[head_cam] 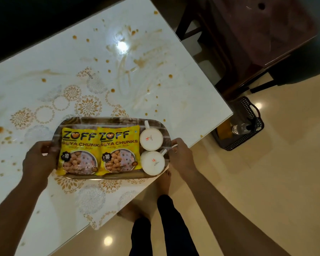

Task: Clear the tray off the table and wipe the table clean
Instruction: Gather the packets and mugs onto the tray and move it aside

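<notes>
Tray (111,121), brown with a brick-like print, sat at the near edge of the white patterned bench (183,100), its right end reaching out over the floor. At its left end the left hand (37,159) gripped the rim, fingers (44,145) curled over the edge. Inside the tray, going rightward, lay two yellow packets marked ZOFF Soya Chunks, the left packet (79,150) and the right packet (119,150) side by side and touching, flat on the tray floor. Beyond them stood two white cups, the far cup (151,138) and the near cup (152,162), just beside each other; whether they held anything could not be told. At the right end the right hand (181,156) held the rim, its fingers (174,146) bent around the edge beside the cups. Brown spills (140,61) and smears marked the bench beyond the tray. Farther right, on the floor, a dark perforated basket (248,143) held a clear bottle (239,128) and something yellow.
</notes>
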